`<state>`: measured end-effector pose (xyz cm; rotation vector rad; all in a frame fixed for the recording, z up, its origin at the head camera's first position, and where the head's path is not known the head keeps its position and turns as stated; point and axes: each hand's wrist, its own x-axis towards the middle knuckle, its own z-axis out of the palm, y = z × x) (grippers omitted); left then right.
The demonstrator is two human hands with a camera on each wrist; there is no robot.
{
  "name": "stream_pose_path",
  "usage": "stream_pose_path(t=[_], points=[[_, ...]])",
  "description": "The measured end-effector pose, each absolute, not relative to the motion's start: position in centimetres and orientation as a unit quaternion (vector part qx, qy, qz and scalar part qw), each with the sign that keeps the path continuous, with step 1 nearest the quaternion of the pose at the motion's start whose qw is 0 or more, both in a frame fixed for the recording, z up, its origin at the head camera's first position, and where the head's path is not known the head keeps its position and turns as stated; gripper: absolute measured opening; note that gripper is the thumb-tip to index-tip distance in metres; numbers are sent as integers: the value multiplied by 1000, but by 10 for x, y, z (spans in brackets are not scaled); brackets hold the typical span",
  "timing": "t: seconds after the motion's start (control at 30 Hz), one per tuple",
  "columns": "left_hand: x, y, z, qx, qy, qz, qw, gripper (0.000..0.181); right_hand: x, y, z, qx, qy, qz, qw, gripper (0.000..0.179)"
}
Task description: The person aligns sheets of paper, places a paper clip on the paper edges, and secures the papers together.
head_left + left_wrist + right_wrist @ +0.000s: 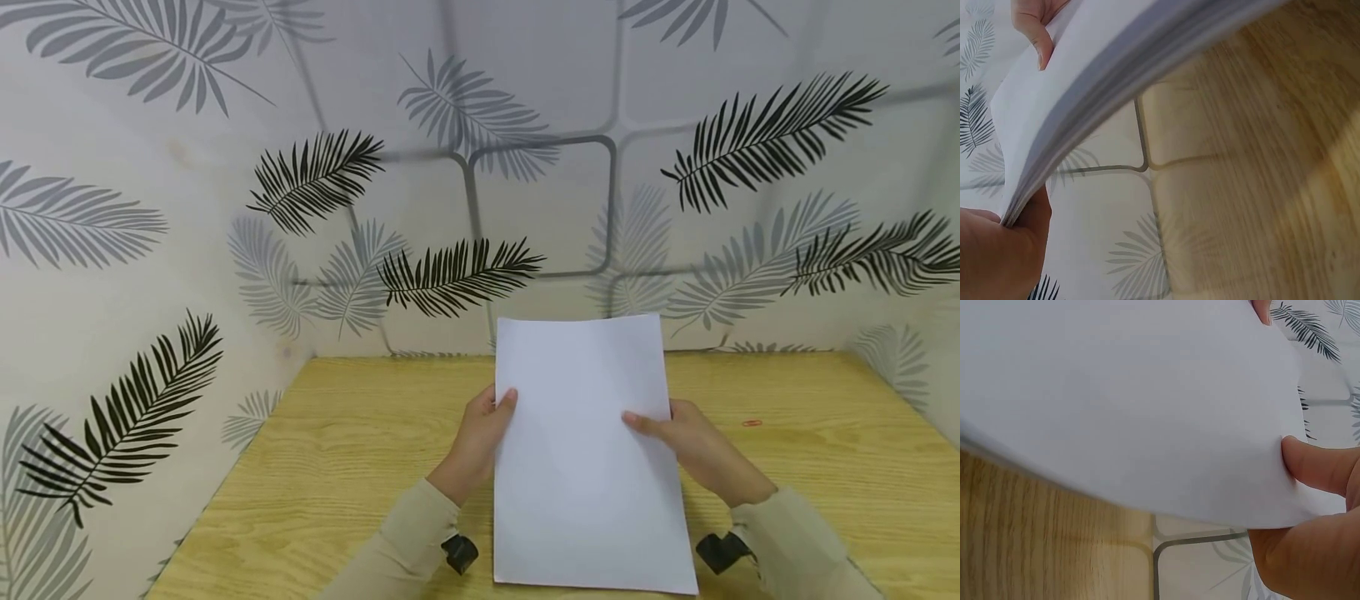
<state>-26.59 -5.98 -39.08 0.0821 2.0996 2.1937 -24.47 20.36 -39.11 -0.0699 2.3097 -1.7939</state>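
A stack of white paper [581, 467] is held up by both hands, its blank face toward the head camera. My left hand [480, 437] grips the left edge, thumb on the front and fingers behind. On the opposite edge, my right hand [697, 446] pinches the stack, its thumb lying farther in on the front sheet. Several layered sheet edges of the paper [1110, 81] show in the left wrist view, where the stack bows. The right wrist view has the right thumb [1319, 465] pressing on top and the fingers underneath.
A small red paper clip [752, 423] lies on the wooden table [360, 433], to the right of the right hand. Behind the table hangs a pale sheet with a leaf print [540, 208]. Dark wrist-worn devices [459, 552] sit under both sleeves.
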Motion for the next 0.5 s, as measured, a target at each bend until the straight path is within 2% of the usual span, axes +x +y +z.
stream_pose_path(t=[0.5], points=[[-273,-69,-393,30,701,711,48,34,-243,207,-401,-22,783,-612,104,70]])
